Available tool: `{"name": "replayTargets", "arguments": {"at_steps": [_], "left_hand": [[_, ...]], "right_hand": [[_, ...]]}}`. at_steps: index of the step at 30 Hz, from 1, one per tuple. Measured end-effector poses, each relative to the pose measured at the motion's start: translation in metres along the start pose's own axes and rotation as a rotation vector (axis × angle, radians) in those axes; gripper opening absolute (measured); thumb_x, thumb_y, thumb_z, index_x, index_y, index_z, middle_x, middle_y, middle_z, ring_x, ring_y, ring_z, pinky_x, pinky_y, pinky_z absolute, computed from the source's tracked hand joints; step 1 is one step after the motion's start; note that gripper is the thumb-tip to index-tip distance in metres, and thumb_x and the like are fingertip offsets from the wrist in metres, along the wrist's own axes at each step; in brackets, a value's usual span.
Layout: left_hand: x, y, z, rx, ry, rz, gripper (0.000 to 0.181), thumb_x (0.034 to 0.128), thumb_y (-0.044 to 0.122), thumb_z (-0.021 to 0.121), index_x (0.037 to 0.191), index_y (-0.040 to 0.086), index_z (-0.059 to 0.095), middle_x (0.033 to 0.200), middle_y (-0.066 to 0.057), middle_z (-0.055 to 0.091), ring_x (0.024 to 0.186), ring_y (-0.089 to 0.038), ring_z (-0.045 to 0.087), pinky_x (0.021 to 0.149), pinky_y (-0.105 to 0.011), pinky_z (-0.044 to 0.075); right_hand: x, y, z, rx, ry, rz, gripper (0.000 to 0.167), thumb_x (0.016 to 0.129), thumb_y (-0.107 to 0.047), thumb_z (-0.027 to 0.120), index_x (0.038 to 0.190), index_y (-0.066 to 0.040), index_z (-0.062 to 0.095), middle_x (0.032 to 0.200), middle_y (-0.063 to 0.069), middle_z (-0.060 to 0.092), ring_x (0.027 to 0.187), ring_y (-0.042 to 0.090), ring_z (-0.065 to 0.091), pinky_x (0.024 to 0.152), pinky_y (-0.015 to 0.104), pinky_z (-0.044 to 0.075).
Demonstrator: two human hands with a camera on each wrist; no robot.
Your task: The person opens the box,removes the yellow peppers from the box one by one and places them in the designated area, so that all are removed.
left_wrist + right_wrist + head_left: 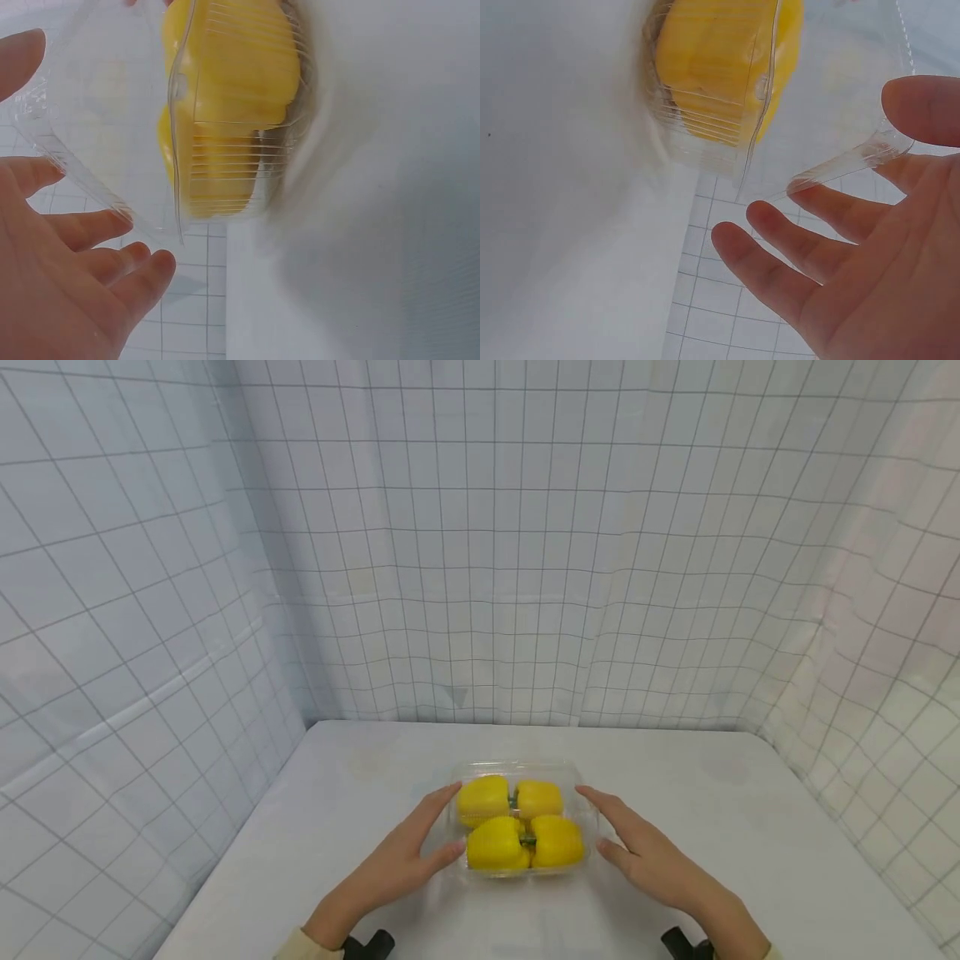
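Clear container (517,767) is holding yellow peppers (497,845); left hand (399,860) and right hand (651,858) are flanking it with extended fingers.

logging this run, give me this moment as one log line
left hand: at clear container's left side | right hand: at its right side | yellow peppers: inside | container: on white table

Left hand (401,858) and right hand (651,858) are bare, slim-fingered. Cuff of left sleeve (306,947) is plain pale cream-beige; right sleeve (772,954) shows just a matching sliver. Each wrist wears a black device, left one (379,943) and right one (678,943) stubby, blunt-ended.
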State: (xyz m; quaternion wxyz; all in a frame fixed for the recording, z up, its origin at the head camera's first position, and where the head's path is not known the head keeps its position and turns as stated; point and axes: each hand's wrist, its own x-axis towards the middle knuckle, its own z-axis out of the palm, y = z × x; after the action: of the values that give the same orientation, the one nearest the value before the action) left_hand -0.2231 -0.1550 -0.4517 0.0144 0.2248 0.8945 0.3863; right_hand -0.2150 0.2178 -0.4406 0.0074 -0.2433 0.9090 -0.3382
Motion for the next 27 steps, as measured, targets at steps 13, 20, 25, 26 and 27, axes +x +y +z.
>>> {"name": "replayTargets", "arguments": {"at_steps": [13,20,25,26,27], "left_hand": [[0.013,-0.001,-0.014,-0.084,0.065,0.04,0.08,0.0973,0.047,0.064,0.162,0.033,0.018,0.162,-0.006,0.031,0.143,-0.035,0.038,0.111,-0.057,0.035],[0.029,-0.012,-0.016,-0.251,0.149,0.085,0.072,0.0987,0.028,0.067,0.157,0.034,0.025,0.158,-0.012,0.036,0.145,-0.031,0.036,0.113,-0.051,0.034],[0.038,-0.019,-0.017,-0.34,0.202,0.089,0.061,0.0984,0.028,0.068,0.15,0.021,0.035,0.152,-0.015,0.043,0.143,-0.033,0.038,0.112,-0.052,0.035],[0.04,-0.02,-0.017,-0.352,0.203,0.093,0.06,0.0987,0.028,0.067,0.148,0.018,0.036,0.151,-0.015,0.043,0.143,-0.034,0.038,0.112,-0.052,0.034],[0.041,-0.021,-0.018,-0.365,0.203,0.098,0.058,0.0989,0.027,0.067,0.147,0.016,0.037,0.151,-0.015,0.044,0.143,-0.034,0.038,0.112,-0.052,0.034]], "right_hand": [[0.012,0.003,-0.012,0.096,0.079,-0.023,0.062,0.106,-0.042,0.049,0.16,-0.039,0.018,0.156,0.009,0.041,0.135,0.033,0.048,0.098,0.056,0.049],[0.025,0.007,-0.017,0.128,0.133,-0.068,0.067,0.104,-0.036,0.056,0.16,-0.034,0.019,0.155,0.009,0.042,0.133,0.034,0.048,0.096,0.05,0.052],[0.034,0.012,-0.016,0.141,0.167,-0.081,0.067,0.103,-0.033,0.06,0.158,-0.029,0.022,0.154,0.009,0.041,0.132,0.036,0.049,0.097,0.048,0.052],[0.036,0.013,-0.016,0.147,0.173,-0.078,0.066,0.103,-0.032,0.06,0.158,-0.028,0.023,0.154,0.008,0.041,0.133,0.036,0.048,0.097,0.049,0.051],[0.037,0.015,-0.015,0.155,0.178,-0.076,0.065,0.103,-0.031,0.06,0.157,-0.028,0.024,0.154,0.007,0.041,0.133,0.035,0.048,0.098,0.049,0.051]]}}
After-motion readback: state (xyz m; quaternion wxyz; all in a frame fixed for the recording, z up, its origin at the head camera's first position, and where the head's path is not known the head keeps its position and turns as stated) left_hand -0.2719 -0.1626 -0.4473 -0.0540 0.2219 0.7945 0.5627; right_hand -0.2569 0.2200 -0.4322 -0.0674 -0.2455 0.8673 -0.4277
